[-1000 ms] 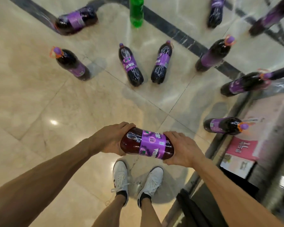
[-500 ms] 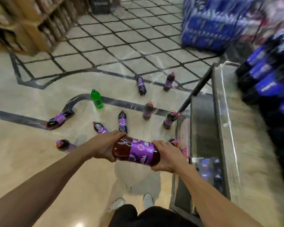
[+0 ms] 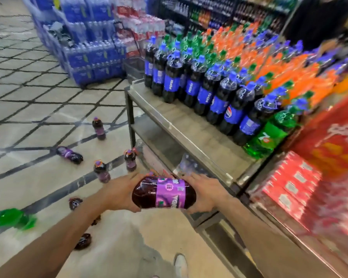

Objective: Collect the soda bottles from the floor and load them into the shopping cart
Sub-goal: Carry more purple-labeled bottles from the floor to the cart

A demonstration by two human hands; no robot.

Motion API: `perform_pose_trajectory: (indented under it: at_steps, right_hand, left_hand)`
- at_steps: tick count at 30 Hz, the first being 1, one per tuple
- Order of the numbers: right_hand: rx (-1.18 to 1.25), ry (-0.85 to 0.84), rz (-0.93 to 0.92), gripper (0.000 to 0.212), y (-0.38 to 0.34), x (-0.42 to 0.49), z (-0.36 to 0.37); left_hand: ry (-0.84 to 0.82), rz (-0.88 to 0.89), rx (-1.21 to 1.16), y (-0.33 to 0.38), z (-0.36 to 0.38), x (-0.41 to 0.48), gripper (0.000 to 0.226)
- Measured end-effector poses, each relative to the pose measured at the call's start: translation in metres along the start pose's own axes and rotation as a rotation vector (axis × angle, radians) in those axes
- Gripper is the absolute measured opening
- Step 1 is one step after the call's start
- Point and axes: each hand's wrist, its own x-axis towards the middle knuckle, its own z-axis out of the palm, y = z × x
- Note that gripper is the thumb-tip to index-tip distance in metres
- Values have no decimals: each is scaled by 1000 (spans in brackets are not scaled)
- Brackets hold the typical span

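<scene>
Both hands on it! The left hand (image 3: 121, 194) is curled round one end of the purple-label bottle (image 3: 163, 192). The right hand (image 3: 204, 194) clamps the other end, fingers wrapped over the far side. The bottle lies level between them at about waist height, off the floor, just short of the corner of the steel stand (image 3: 169, 125).

From the head view, plenty remains below. There's an upright bottle (image 3: 99, 128) far out on the tiles, a fallen bottle (image 3: 69, 155) nearer, and two more upright bottles (image 3: 101, 171) near the stand's leg. A green bottle (image 3: 15, 217) is blurred at the left edge. A wire basket trolley (image 3: 134, 66) stands well off by the stacked water packs (image 3: 92, 55). Whether that is the cart I cannot tell.

So this looks like the carry, early in the job. To do it well, I'd say squeeze inward with both palms so the smooth plastic can't slide. Hold the bottle level, lift it clear over any rim, and set it down rather than drop it. Watch the feet, too, because those floor bottles sit right in the walking line.
</scene>
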Motion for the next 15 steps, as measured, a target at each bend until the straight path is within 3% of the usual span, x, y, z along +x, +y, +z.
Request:
perform_pose_trajectory:
  at_steps: [8,15]
  right_hand:
    - [105,17,361,107,39,-154,44]
    - [258,75,720,109,52,-334,103]
  left_hand:
    - [-155,360,62,114,33,52,107]
    - [-344,620,128,274,93,66,94]
